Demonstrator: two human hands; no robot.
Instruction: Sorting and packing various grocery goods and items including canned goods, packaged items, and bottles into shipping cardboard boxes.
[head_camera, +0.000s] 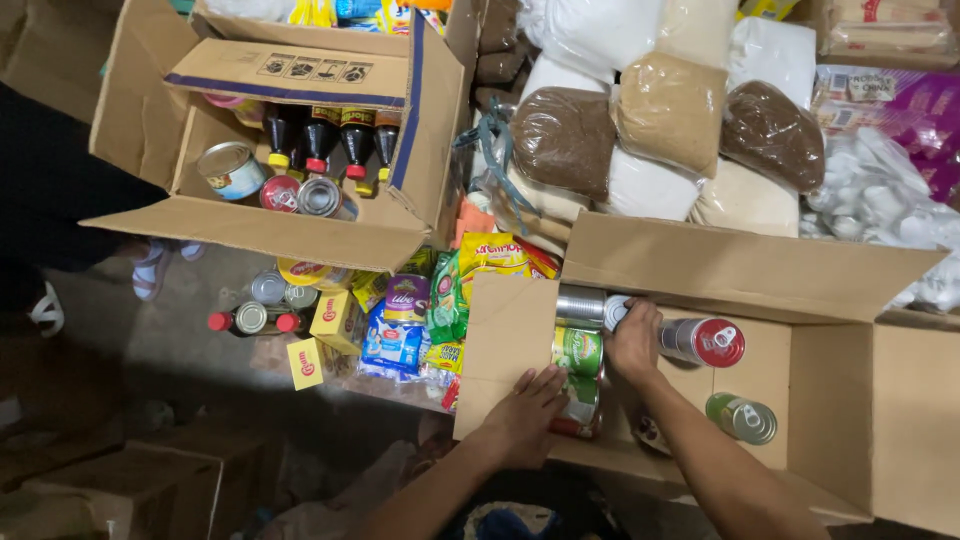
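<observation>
1. The left hand (527, 405) lies flat and released on the near-left flap of the open cardboard box (760, 275), fingertips touching the green-labelled can (577, 350).
2. The right hand (634, 340) grasps a can at the box's left wall, beside the red-topped can (705, 341).
3. A green-topped can (741, 418) lies apart; bare box floor is open to its right.
4. Bagged grains (667, 110) crowd the far flap.

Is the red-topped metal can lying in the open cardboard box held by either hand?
No: the red-topped metal can lies free beside the right hand.
</observation>
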